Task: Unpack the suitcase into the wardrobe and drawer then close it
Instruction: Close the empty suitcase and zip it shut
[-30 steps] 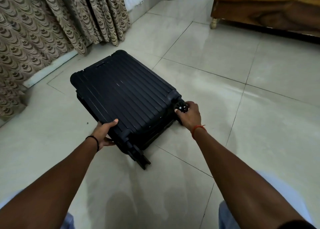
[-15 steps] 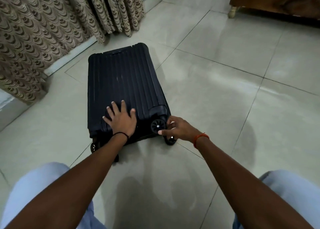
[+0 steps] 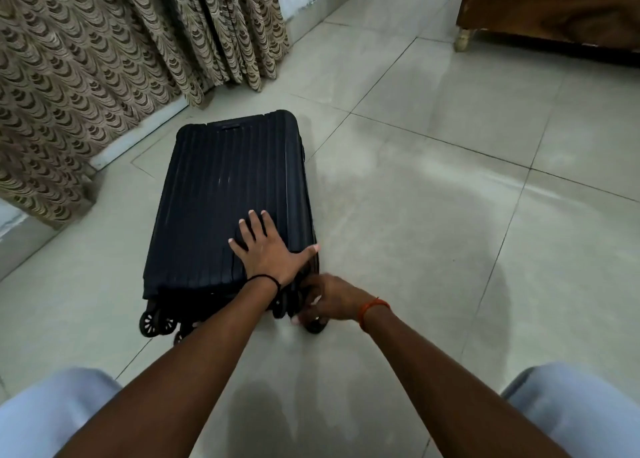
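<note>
Suitcase (image 3: 228, 208): black, ribbed hard shell, flat on the tiled floor (image 3: 433, 215), closed, wheels toward the viewer at 6 o'clock, top end toward 12. Patterned curtain (image 3: 86, 59) hanging at 10 o'clock, close beside the case. Wooden furniture (image 3: 554, 11) on a short leg at 1 o'clock, well apart. No wardrobe or drawer in view.

Left hand (image 3: 273, 253) laid flat on the near right part of the shell, fingers (image 3: 256, 222) straight and spread, pressing down. Right hand (image 3: 329, 302) at the near right corner, down by a wheel (image 3: 315, 326); fingers curled there, but blurred, so cannot tell whether clamped on the wheel or on a zip pull.

Likely step: steadying the case before opening, unpacking not yet begun.

Risks: case sliding on the smooth tile under a sideways pull; fingers pinched between wheel and floor; lid swinging into the curtain once released.

No brand, label or readable writing visible anywhere.
</note>
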